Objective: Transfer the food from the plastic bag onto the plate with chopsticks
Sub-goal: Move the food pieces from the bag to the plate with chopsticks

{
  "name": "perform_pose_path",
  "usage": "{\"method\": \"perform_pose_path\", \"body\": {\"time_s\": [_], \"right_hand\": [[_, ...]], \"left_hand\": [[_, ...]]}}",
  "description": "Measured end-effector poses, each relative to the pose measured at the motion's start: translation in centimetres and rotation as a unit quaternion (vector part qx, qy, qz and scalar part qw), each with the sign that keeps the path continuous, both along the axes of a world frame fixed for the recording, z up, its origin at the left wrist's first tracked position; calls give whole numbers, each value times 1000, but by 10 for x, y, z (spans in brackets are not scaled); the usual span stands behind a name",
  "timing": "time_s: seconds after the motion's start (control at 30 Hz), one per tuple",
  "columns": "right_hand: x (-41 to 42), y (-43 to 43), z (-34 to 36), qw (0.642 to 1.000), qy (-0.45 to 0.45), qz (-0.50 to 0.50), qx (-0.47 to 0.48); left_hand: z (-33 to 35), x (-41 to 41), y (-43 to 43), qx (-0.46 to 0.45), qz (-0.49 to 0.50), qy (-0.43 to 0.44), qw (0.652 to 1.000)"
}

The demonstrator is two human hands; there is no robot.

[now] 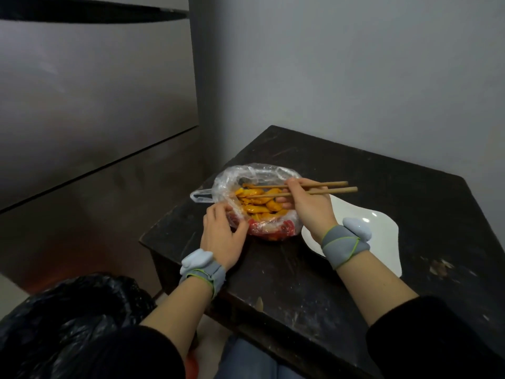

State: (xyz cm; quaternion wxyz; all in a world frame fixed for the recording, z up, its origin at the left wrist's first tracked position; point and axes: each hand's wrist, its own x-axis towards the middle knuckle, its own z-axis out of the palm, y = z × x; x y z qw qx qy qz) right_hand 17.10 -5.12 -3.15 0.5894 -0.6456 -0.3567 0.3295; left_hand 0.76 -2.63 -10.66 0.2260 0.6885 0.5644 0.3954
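- Black sleeves [123,351] and bare forearms reach away from us over a dark, scuffed worktop [355,173]; each wrist wears a grey band [341,248].
- We see the right hand [308,206], its grip closed around a pair of wooden chopsticks [300,188].
- These lie almost level, long axis left to right. The tips point left into the open plastic bag [246,173], and the butt ends jut out past the hand.
- Orange-yellow food [259,205] sits in the bag's mouth right under the tips, just left of the right hand. We cannot tell whether a piece is pinched yet.
- At the bag's near-left rim, the left hand [221,231] pinches the plastic in its grip.
- Just right of the bag lies a white plate [382,233], partly under the right wrist.
- We judge that the carry runs rightward, with only the bag's crumpled right rim between food and plate.
- Off the worktop, lower left, sits a black sack [68,310].
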Motion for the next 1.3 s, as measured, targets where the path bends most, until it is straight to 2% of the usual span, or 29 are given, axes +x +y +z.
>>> {"method": "perform_pose_path", "body": {"time_s": [0.13, 0.2, 0.27, 0.33, 0.47, 0.8, 1.13, 1.3], "right_hand": [[-14, 4, 1, 998, -69, 0, -3], [-20, 4, 2, 990, -142, -5, -3], [-25, 2, 3, 977, -214, 0, -4], [-27, 0, -1, 964, -262, 24, 40], [-25, 6, -17, 917, -383, 89, 65], [-21, -5, -14, 920, -377, 54, 98], [-9, -32, -8, 880, -435, 18, 187], [-2, -49, 6, 885, -427, -1, 183]], "left_hand": [[1, 0, 0, 7, -4, -1, 1000], [1, 0, 0, 6, -8, -4, 1000], [2, 1, 0, 5, -6, -5, 1000], [2, 1, 0, 5, -3, -4, 1000], [2, 2, 0, 6, -5, -14, 1000], [-2, 3, 3, 5, 1, -11, 1000], [-2, 3, 1, 9, 2, -6, 1000], [-2, 2, 2, 9, -6, 4, 1000]]}}
